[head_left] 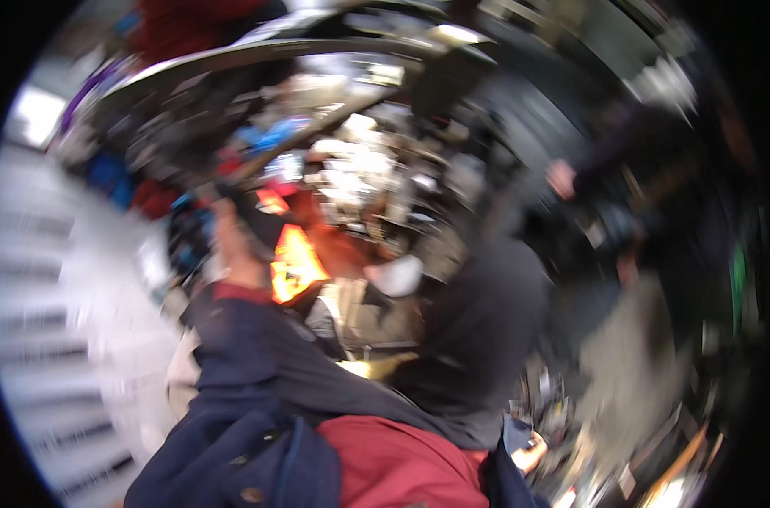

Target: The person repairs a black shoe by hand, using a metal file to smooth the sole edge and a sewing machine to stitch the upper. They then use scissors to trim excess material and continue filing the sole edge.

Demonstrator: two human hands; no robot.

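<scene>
Motion blur smears the whole head view. My left hand (235,245) reaches forward from a dark blue sleeve with a red cuff, beside a bright orange piece (296,264) that looks like cloth or plastic. Its fingers are too smeared to read, and a dark shape by them cannot be made out. Low on the right, close to my body, is my right hand (530,455), partly covered by its dark sleeve; I cannot make out anything in it. Between my dark-trousered legs lies a rounded white thing (397,276), its kind unclear.
A heap of mixed items (359,169), pale, blue, red and dark, spreads ahead of me, with a long bar (317,135) across it. Another person's hand (561,179) shows at the right. A pale slatted surface (55,322) runs along the left.
</scene>
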